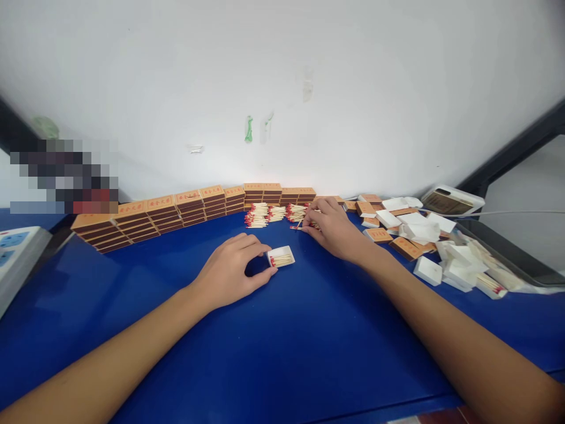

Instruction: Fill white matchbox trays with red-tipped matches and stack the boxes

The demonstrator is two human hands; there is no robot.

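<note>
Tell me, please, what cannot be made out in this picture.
Head view: part of the match pile, hidden by the right hand.
Head view: how many matches the white tray holds, too small.
Head view: what the pixelated patch covers.
Head view: the rest of the white unit, cut off by the left edge.
</note>
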